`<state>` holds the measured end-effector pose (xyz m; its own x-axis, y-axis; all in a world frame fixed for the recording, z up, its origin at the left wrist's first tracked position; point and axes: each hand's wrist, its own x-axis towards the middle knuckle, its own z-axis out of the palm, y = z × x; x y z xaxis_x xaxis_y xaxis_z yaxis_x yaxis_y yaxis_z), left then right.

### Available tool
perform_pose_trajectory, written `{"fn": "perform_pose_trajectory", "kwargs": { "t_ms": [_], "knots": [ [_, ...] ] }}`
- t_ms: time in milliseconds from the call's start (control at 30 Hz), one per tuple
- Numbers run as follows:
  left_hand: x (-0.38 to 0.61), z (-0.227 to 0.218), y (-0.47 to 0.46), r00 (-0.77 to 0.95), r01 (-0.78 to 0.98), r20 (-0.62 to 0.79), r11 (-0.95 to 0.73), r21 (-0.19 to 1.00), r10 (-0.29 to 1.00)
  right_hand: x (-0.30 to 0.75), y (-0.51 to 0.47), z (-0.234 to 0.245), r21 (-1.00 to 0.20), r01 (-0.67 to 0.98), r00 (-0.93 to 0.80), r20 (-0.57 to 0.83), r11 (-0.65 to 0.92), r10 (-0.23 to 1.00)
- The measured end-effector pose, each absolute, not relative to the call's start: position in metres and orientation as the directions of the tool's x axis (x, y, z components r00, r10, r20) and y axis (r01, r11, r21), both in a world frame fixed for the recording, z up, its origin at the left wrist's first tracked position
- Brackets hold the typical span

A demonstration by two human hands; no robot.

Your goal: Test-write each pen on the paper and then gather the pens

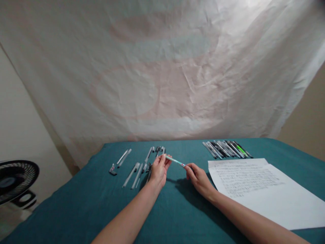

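Observation:
Between my two hands a slim pale-green pen (175, 161) is held above the table, tilted down to the right. My left hand (159, 169) is closed on its upper left end. The fingers of my right hand (199, 178) pinch its lower right end, where a small red and dark marking shows. Several clear pen parts, such as an empty-looking barrel (137, 176), lie left of and behind my left hand, which hides some of them. Right of my right hand are sheets of paper (274, 203) with handwriting on the upper part.
A teal cloth (83, 203) covers the table. At the back right lies a row of several pens (225, 149), one bright green. A pair of clear pen pieces (124, 158) and a small dark-tipped piece (113, 170) lie at the left. A black fan (17, 181) stands beyond the left edge.

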<state>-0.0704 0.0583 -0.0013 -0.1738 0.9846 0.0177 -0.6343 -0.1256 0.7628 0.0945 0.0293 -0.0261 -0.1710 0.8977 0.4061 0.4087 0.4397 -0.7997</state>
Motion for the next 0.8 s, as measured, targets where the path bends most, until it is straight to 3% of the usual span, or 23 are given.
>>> {"fn": "perform_pose_trajectory", "kwargs": {
  "t_ms": [533,800],
  "knots": [
    [-0.0704,-0.0007,0.0585,-0.219,-0.652,-0.049,-0.109,0.750,0.974,0.0918,0.0276,-0.0267,-0.799,0.387,-0.103,0.458,0.460,0.883],
    [-0.0708,-0.0047,0.0598,-0.208,-0.649,-0.046,-0.103,0.754,0.977,0.0930,0.0277,-0.0259,-0.863,0.322,-0.172,0.351,0.389,0.921]
  ]
}}
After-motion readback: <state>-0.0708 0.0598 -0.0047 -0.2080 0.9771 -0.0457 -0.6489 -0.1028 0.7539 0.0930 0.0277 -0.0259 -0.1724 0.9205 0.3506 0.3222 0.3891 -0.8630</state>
